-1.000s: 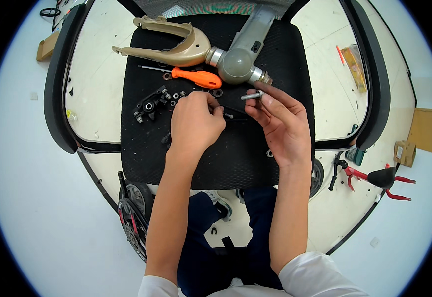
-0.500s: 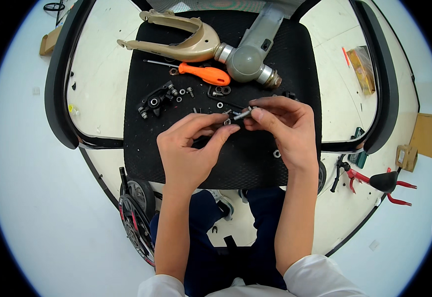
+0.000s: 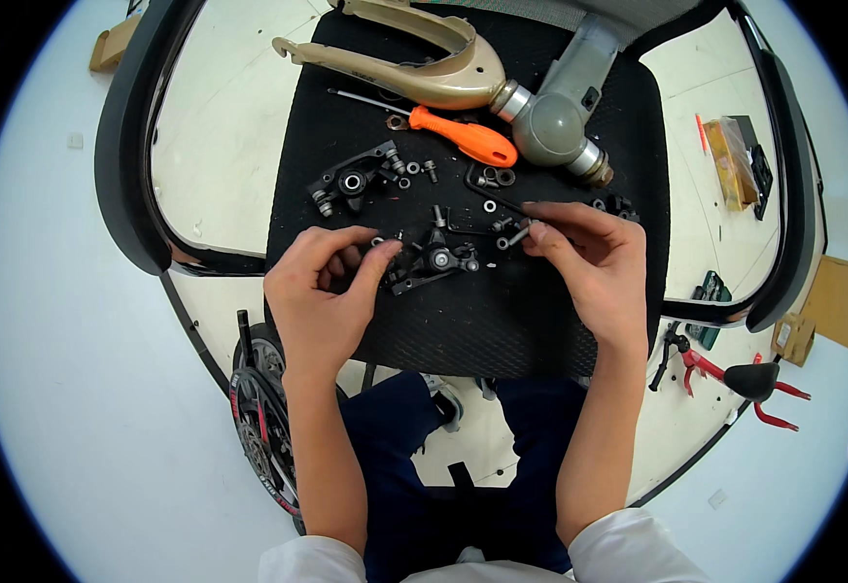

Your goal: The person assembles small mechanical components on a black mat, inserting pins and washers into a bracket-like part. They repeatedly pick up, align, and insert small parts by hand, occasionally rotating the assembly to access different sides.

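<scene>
My left hand (image 3: 319, 296) is closed in a pinch, with a small metal ring like a washer (image 3: 377, 242) between thumb and forefinger. Thumb and fingers of my right hand (image 3: 594, 267) grip a short silver bolt (image 3: 518, 237); a washer or nut (image 3: 503, 244) shows at its lower end. Between the hands, a black brake caliper (image 3: 440, 259) lies on the black mesh seat (image 3: 501, 330). A second black caliper (image 3: 354, 183) rests beyond my left hand. Beside it are a small bolt (image 3: 431, 171) and several washers. A black hex key (image 3: 487, 201) lies behind my right fingertips.
An orange-handled screwdriver (image 3: 463, 136) lies farther back, in front of a beige fork (image 3: 453, 78) joined to a grey tube joint (image 3: 550, 126). Armrests (image 3: 132, 146) flank the seat. On the floor stand a wheel (image 3: 259, 428) at left and a red frame (image 3: 706, 364) at right.
My hands have drawn apart, the left moving left and the right slightly right with the bolt. The caliper between them, hidden before, now shows. The whole view has shifted a little.
</scene>
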`<action>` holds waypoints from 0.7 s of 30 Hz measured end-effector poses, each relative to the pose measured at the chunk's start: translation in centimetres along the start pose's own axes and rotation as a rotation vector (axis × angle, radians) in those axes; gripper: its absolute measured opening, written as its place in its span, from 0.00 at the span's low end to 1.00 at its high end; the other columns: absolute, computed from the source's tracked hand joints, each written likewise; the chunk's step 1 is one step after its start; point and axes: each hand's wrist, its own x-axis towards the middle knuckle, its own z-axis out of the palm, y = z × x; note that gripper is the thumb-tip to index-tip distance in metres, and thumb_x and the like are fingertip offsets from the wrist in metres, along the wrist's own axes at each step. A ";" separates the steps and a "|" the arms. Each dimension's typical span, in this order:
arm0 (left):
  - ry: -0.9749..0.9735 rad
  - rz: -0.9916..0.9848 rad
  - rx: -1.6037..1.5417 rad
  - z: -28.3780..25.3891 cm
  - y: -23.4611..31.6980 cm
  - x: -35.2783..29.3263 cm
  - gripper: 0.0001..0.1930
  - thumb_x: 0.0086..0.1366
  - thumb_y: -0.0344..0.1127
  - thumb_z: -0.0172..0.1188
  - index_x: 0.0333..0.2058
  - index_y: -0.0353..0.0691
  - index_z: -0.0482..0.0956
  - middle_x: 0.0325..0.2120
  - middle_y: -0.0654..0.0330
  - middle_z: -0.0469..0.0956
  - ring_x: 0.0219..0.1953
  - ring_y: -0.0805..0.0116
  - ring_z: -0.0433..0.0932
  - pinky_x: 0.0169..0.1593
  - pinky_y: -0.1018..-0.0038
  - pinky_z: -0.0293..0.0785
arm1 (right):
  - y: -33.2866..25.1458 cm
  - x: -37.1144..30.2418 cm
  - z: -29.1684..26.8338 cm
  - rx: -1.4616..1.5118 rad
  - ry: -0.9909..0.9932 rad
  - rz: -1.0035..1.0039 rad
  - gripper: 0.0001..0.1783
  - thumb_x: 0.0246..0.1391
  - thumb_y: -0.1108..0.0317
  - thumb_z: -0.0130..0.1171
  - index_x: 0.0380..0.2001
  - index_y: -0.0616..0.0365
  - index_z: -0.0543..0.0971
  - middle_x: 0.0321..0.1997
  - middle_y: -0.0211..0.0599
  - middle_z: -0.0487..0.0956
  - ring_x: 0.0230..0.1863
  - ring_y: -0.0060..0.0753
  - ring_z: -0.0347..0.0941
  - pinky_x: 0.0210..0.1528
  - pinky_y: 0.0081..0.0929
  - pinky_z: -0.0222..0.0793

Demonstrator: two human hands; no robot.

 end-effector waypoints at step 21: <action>-0.280 0.414 0.669 3.6 2.1 8.7 0.08 0.51 0.30 0.71 0.32 0.37 0.87 0.35 0.57 0.78 0.42 0.56 0.75 0.48 0.64 0.72 | -0.4 0.8 -1.8 0.110 0.054 -0.042 0.09 0.56 0.78 0.63 0.41 0.70 0.83 0.33 0.38 0.84 0.35 0.23 0.81 0.43 0.20 0.79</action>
